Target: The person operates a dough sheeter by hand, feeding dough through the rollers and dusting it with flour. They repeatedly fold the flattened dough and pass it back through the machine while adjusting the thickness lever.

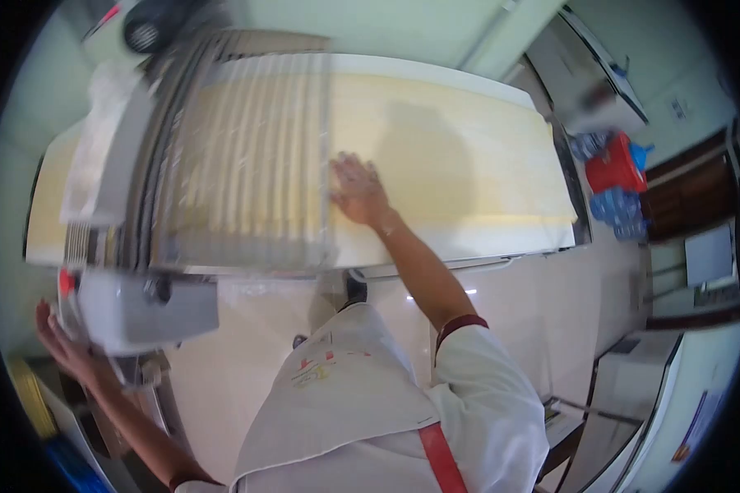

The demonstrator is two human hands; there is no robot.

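Note:
A long pale yellow dough sheet [501,164] lies along the white belt of a dough sheeter. My right hand [358,193] is over the sheet with its fingers stretched out, right at the edge of the sheeter's clear slatted guard [247,156]. On the other side, my left hand [64,345] has its fingers extended beside the grey housing [140,308], just below a red button [66,283]. Nothing shows in either hand. Through the guard more of the dough is visible, running toward the rollers.
A white flour-dusted cover [105,156] stands left of the guard. Past the belt's right end are a red bucket [612,164] and a clear blue water bottle [621,212] on the floor. A white cabinet [633,374] is at the lower right, and shelving stands at the lower left.

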